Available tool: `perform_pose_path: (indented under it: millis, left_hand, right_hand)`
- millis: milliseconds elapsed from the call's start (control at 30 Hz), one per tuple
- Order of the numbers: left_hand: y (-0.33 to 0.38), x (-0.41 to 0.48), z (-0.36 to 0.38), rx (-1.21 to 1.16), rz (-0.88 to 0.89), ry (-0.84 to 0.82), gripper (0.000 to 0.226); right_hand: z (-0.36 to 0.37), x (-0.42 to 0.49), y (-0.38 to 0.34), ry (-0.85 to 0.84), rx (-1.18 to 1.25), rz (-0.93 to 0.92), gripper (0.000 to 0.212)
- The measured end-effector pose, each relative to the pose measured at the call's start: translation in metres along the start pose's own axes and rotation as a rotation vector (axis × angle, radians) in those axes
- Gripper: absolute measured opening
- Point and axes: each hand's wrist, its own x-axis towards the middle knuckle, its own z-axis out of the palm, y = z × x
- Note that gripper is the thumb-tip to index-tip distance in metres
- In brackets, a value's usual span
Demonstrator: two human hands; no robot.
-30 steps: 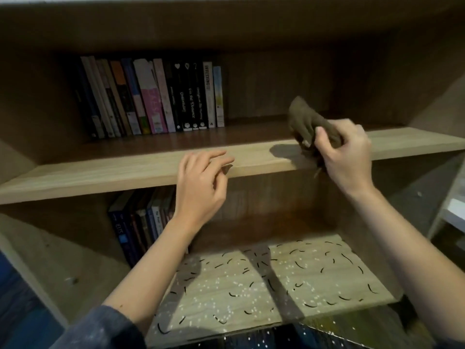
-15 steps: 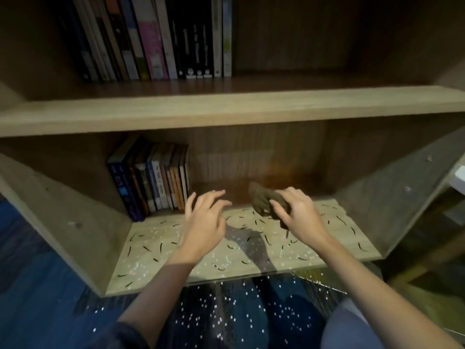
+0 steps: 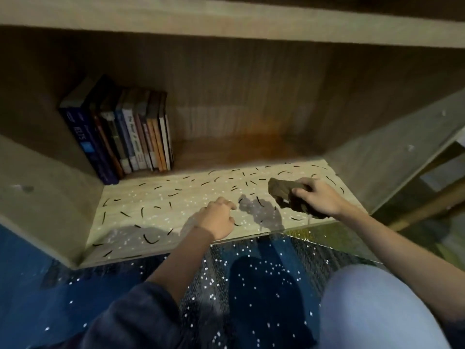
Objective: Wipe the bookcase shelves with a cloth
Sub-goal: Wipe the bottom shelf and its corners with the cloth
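The person kneels in front of a wooden bookcase (image 3: 377, 157). The right hand (image 3: 320, 199) holds a brown cloth (image 3: 286, 193). Its fingers (image 3: 303, 186) are curled tight around the cloth, which is all bunched up. The cloth is over the front right part of the bottom shelf (image 3: 151, 205), and one end hangs down near the front edge. Its shadow falls on the shelf just to its left. It is hard to tell if the cloth touches the wood.

The left hand (image 3: 217, 219) is over the middle of the same shelf, near the front edge and close to the cloth. Its fingers (image 3: 227, 205) are loosely bent and close together, and they hold nothing.

The bottom shelf is light wood. Little black curved bits (image 3: 151, 240) and tiny white dots lie all over it.

A row of books (image 3: 120, 137) stands upright at the back left corner of this shelf. The biggest one, on the left, is dark blue.

Another shelf board (image 3: 226, 18) runs across the top.

The floor (image 3: 37, 285) is dark blue with white dots on it too. A dark blue sleeve (image 3: 141, 316) covers the left arm, and a knee (image 3: 372, 311) in light blue shows at the bottom right.
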Motion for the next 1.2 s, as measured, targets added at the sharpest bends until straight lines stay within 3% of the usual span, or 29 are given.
perform_pose_path:
  millis: [100, 233, 367, 467, 533, 633, 767, 867, 933, 1100, 1200]
  left_hand:
    - [0.01, 0.016, 0.031, 0.036, 0.023, -0.054, 0.046]
    - [0.028, 0.042, 0.068, 0.028, 0.013, -0.081, 0.051]
    - [0.052, 0.076, 0.101, 0.018, 0.014, -0.09, 0.051]
    - [0.068, 0.096, 0.126, 0.02, 0.006, -0.086, 0.05]
    - [0.076, 0.104, 0.14, 0.025, 0.011, -0.069, 0.05]
    - [0.093, 0.113, 0.154, 0.009, -0.017, -0.054, 0.051]
    - [0.118, 0.119, 0.16, 0.029, -0.049, -0.051, 0.037]
    - [0.132, 0.116, 0.159, 0.085, -0.07, -0.068, 0.048]
    - [0.133, 0.116, 0.156, 0.097, -0.102, -0.038, 0.049]
    - [0.128, 0.117, 0.15, 0.117, -0.17, -0.011, 0.053]
    - [0.131, 0.112, 0.155, 0.126, -0.155, 0.01, 0.052]
  right_hand:
    - [0.003, 0.002, 0.04, -0.071, 0.419, 0.253, 0.018]
    - [0.02, 0.005, 0.095, -0.049, 0.696, 0.496, 0.027]
    - [0.035, 0.007, 0.137, -0.028, 1.061, 0.571, 0.038]
    - [0.024, 0.009, 0.164, -0.055, 1.396, 0.528, 0.036]
    - [0.014, 0.013, 0.178, -0.063, 1.331, 0.5, 0.031]
    - [-0.004, 0.02, 0.198, -0.038, 0.84, 0.384, 0.017]
    - [-0.01, 0.026, 0.204, 0.124, 0.592, -0.009, 0.025]
    - [0.002, 0.022, 0.227, 0.398, 0.299, -0.295, 0.026]
    - [0.013, 0.018, 0.247, 0.379, 0.039, -0.385, 0.032]
    - [0.015, 0.013, 0.255, 0.305, -0.002, -0.505, 0.033]
    - [0.004, 0.018, 0.25, 0.399, 0.055, -0.511, 0.036]
